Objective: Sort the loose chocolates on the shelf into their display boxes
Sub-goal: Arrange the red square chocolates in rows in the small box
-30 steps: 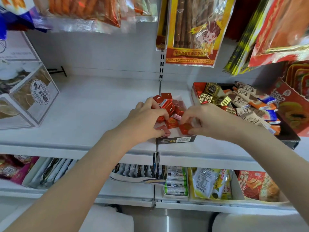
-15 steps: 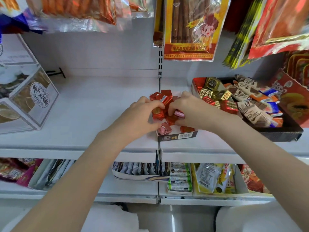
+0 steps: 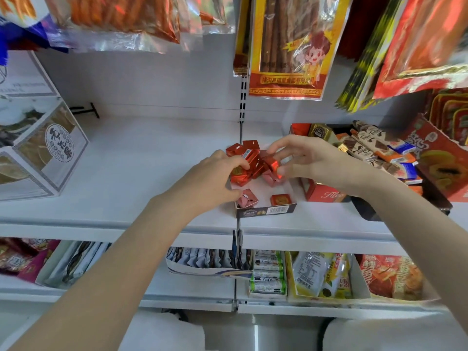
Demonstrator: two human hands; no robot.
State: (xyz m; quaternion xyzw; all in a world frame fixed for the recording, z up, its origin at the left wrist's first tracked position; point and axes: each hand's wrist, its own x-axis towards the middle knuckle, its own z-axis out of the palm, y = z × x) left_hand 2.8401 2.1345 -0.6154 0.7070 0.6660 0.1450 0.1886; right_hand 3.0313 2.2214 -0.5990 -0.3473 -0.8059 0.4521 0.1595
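Note:
A small display box (image 3: 266,212) with a dark front flap sits mid-shelf, holding several red and pink foil chocolates (image 3: 247,158). My left hand (image 3: 215,179) reaches in from the left, its curled fingers and thumb on a red chocolate (image 3: 239,174) at the pile's left side. My right hand (image 3: 311,160) hovers over the box's right side and pinches a red foil chocolate (image 3: 273,164) between thumb and fingers. One pink piece (image 3: 247,198) and one red piece (image 3: 280,199) lie apart near the box front.
To the right, a red and black display box (image 3: 321,193) holds gold chocolates and wrapped bars (image 3: 367,148). A grey carton (image 3: 40,153) stands at the left. Snack bags (image 3: 286,46) hang above. The lower shelf (image 3: 273,274) holds packets and tubes.
My right hand has lifted a red chocolate off the pile and spread its fingers. The left hand stays at the pile's left side. The view has shifted slightly.

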